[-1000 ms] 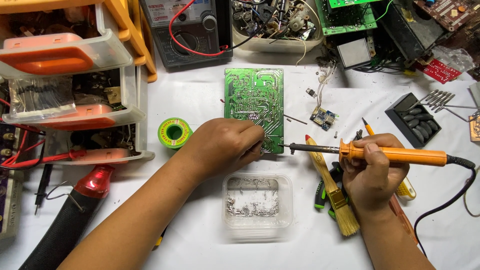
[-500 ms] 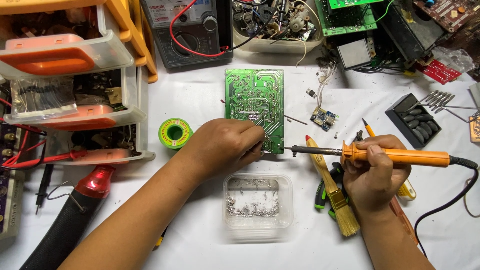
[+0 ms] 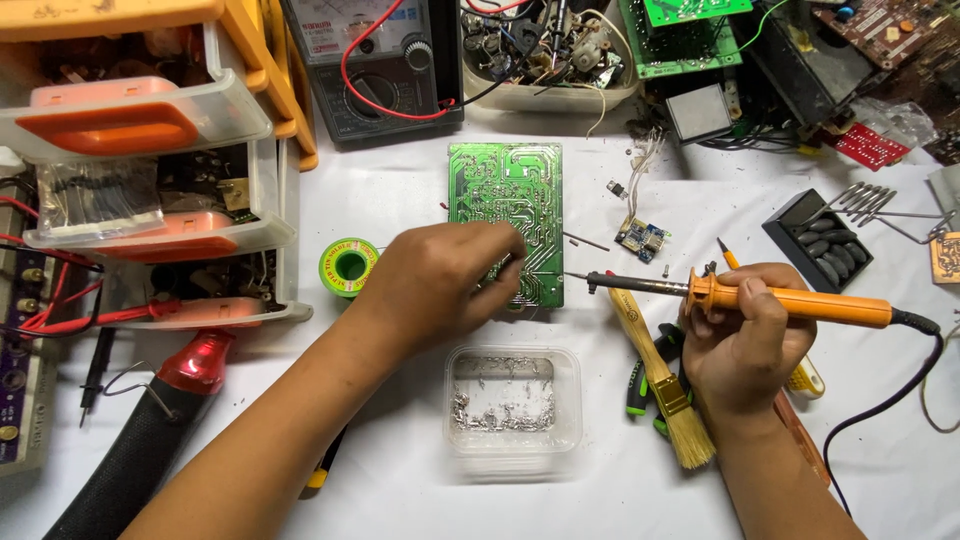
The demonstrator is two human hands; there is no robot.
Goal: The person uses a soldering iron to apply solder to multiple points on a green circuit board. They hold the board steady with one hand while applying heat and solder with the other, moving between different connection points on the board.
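L hand (image 3: 440, 285) fingers pinch green PCB (image 3: 505, 215); R hand (image 3: 745, 340) grips soldering iron (image 3: 760, 298); scrap tub (image 3: 512, 405) near.

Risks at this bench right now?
1. The soldering iron in the right hand has its tip close to the left hand on the green circuit board: possible burn.
2. The iron's cord trails over the cluttered table and might snag.
3. The open plastic tub of metal bits sits between the forearms and could get knocked.

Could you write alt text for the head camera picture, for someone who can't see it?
A person's left hand rests on a green circuit board while the right hand holds an orange soldering iron beside it. A clear tub, brush and solder spool lie nearby.
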